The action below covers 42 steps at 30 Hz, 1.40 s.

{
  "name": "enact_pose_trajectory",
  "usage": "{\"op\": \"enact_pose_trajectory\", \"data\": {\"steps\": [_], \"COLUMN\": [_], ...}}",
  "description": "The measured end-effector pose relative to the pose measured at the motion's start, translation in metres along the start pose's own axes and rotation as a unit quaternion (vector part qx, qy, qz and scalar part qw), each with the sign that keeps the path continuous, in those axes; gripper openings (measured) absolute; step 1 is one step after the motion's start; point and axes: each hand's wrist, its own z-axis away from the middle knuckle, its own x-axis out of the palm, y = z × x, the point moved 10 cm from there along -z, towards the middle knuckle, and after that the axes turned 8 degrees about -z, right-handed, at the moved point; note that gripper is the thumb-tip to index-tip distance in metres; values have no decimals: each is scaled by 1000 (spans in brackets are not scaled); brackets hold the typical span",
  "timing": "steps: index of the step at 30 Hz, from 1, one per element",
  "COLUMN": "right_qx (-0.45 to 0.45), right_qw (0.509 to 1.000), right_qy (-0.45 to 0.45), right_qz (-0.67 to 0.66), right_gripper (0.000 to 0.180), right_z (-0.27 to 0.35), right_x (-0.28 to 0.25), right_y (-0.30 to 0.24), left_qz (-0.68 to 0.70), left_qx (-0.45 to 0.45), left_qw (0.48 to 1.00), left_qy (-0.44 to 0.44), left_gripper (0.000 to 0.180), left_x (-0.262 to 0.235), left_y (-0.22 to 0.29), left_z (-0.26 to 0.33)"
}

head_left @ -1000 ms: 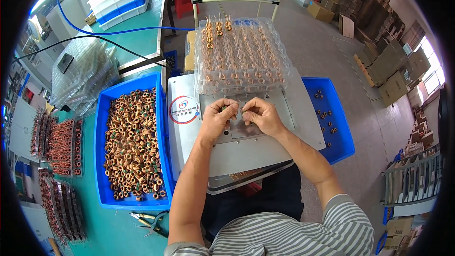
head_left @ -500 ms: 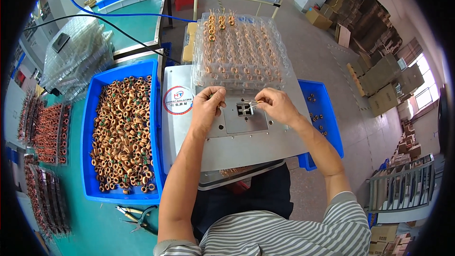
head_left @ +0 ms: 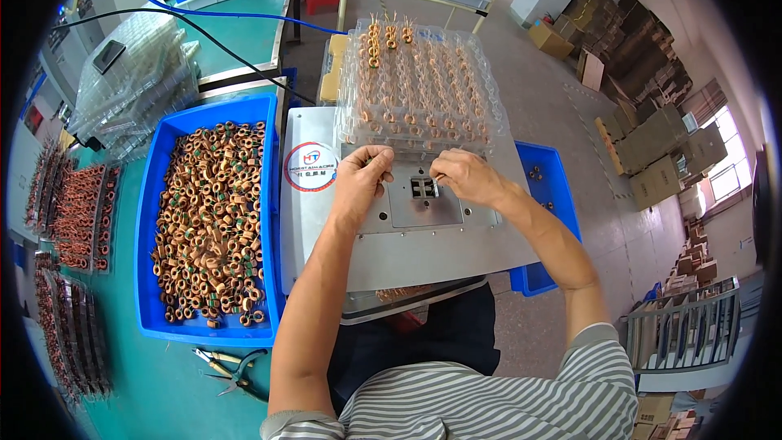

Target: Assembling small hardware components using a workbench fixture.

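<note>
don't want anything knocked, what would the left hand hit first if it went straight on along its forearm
Probably the stack of clear trays, just beyond the left hand, though depth is unclear.

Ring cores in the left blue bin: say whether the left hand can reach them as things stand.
Probably yes: the ring cores lie uncovered in the left blue bin, and nothing but its rim appears to stand between them and the left hand.

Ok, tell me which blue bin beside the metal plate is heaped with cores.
The left bin: cores cover nearly its whole floor, while the right bin shows only a few.
</note>
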Motion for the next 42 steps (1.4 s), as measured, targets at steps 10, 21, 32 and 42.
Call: {"op": "enact_pose_trajectory", "data": {"steps": [10, 21, 32, 42], "right_qx": [21, 44, 96, 123], "right_qw": [999, 997, 987, 977], "right_qy": [-22, -34, -13, 73], "right_qz": [-39, -56, -130, -159], "right_gripper": [8, 11, 11, 12], "right_z": [-7, -11, -5, -2], "right_x": [1, 19, 8, -28], "right_y": [8, 19, 30, 7], "left_qz": [10, 17, 7, -163], "left_qx": [-7, -17, -15, 25], "left_qw": [1000, 1000, 1000, 986], "left_qy": [-6, -3, -5, -32], "left_gripper": [17, 17, 18, 25], "left_x": [0, 0, -2, 13], "left_y": [-2, -5, -4, -3], "left_z": [-1, -2, -3, 1]}}
